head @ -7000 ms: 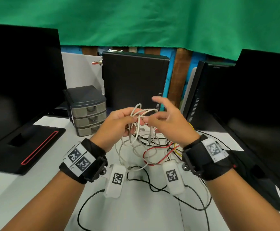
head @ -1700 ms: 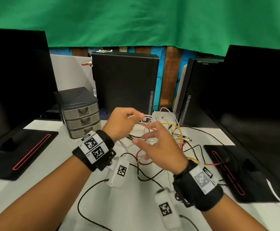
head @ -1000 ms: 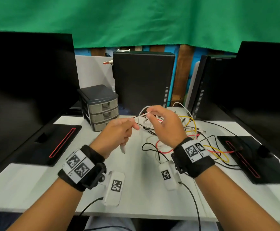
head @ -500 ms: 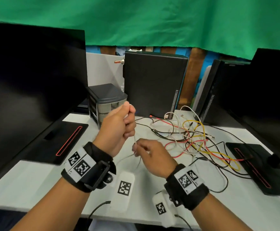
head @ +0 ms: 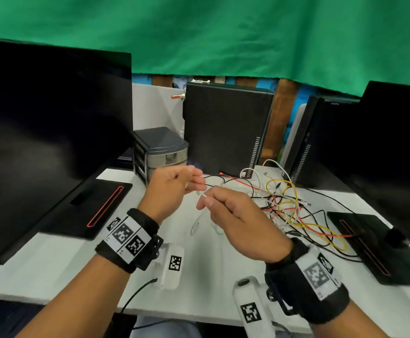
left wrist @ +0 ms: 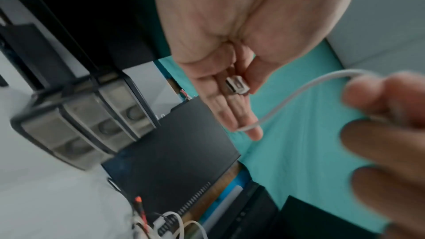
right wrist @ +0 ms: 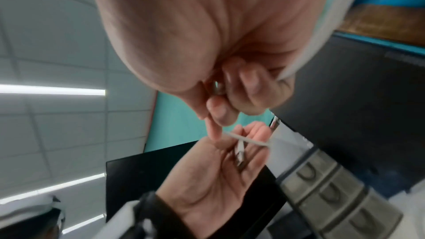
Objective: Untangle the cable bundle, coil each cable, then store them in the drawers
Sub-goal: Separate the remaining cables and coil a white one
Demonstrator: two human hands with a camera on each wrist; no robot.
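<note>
My left hand is raised above the desk, palm turned up; its fingers lie nearly straight, and the thumb pins the plug of a white cable against them; from there the cable arcs across to my right hand, whose curled fingers pinch it a little farther along; a slack loop of the same cable hangs below that hand to the desk, blurred in the head view. The cable bundle, a knot of yellow, red, black and white leads, lies on the desk just right of my hands, in front of the black computer tower; the small grey drawer unit stands behind my left hand, its three drawers closed; dark monitors flank the desk.
</note>
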